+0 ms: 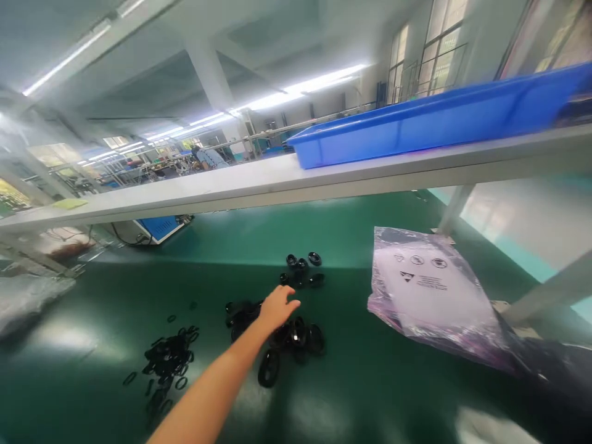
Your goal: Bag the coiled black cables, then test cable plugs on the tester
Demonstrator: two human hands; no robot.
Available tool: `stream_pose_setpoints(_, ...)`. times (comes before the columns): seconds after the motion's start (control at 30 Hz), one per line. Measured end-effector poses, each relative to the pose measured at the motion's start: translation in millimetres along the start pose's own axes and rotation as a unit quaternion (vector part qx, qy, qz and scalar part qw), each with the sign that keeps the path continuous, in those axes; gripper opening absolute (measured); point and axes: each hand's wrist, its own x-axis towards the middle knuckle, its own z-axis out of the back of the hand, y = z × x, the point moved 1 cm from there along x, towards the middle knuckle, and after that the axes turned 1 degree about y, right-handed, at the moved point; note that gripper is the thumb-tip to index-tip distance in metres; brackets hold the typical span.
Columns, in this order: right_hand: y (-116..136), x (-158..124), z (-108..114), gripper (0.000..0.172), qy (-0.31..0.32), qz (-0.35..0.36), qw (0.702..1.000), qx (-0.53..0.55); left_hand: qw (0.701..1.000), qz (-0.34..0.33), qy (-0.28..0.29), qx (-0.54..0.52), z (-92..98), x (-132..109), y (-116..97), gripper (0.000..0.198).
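My left hand point(276, 308) reaches out over the green tabletop point(351, 382), its thumb apart from the curled fingers and nothing visible between them. Around and beneath it lie glossy black ring-shaped parts point(269, 368), partly hidden by the hand and forearm. Just beyond the fingertips is a smaller group of similar black parts point(315, 258). To the left, thin black rings point(169, 357) lie in a loose heap, with a few scattered beside it. My right hand is out of view.
A clear plastic bag with printed symbols point(430, 290) lies at the right. Across the back runs a white shelf point(222, 191) bearing a blue bin point(416, 129). A blue-and-white machine point(160, 228) stands behind left. Blurred dark material point(555, 376) lies at lower right.
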Motion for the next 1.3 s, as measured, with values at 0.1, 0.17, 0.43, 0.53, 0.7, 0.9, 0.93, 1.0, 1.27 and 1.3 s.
stream_pose_setpoints(0.1,49.8,74.7,-47.5,0.019,0.041,0.001,0.999,-0.035,0.997,0.07,-0.007,-0.002,15.5,47.7,72.6,0.03)
stream_pose_setpoints(0.17,84.8,121.7,-76.7,0.019,0.059,0.064,0.989,-0.116,0.995,0.095,-0.007,-0.011,17.1,80.0,105.4,0.031)
stream_pose_setpoints(0.43,152.4,260.9,-158.5,0.046,-0.1,0.087,0.951,-0.281,0.997,0.054,-0.015,-0.058,-10.4,176.0,129.2,0.039)
stream_pose_setpoints(0.53,157.0,290.0,-175.2,0.07,-0.122,0.073,0.932,-0.334,0.999,0.01,-0.021,-0.049,-19.1,201.8,114.7,0.047)
stream_pose_setpoints(0.7,155.9,304.9,-189.4,0.076,-0.087,0.087,0.905,-0.406,0.995,-0.087,0.048,-0.01,-30.6,220.4,85.9,0.044)
stream_pose_setpoints(0.9,132.5,265.4,-189.4,0.061,-0.015,0.074,0.898,-0.433,0.971,-0.155,0.181,0.001,-33.2,185.2,74.0,0.035)
stream_pose_setpoints(0.93,129.2,256.0,-188.7,0.062,-0.008,0.068,0.898,-0.434,0.967,-0.158,0.2,0.0,-31.3,176.8,74.2,0.035)
stream_pose_setpoints(1.0,124.7,237.2,-188.4,0.062,0.003,0.057,0.899,-0.435,0.958,-0.162,0.237,-0.003,-26.4,160.8,74.8,0.035)
stream_pose_setpoints(1.27,116.6,175.8,-207.5,0.063,0.011,0.003,0.898,-0.441,0.944,-0.188,0.272,-0.005,-17.8,117.5,69.9,0.034)
stream_pose_setpoints(1.3,115.6,170.3,-210.6,0.063,0.011,-0.003,0.897,-0.441,0.947,-0.191,0.259,-0.01,-16.5,114.1,70.3,0.035)
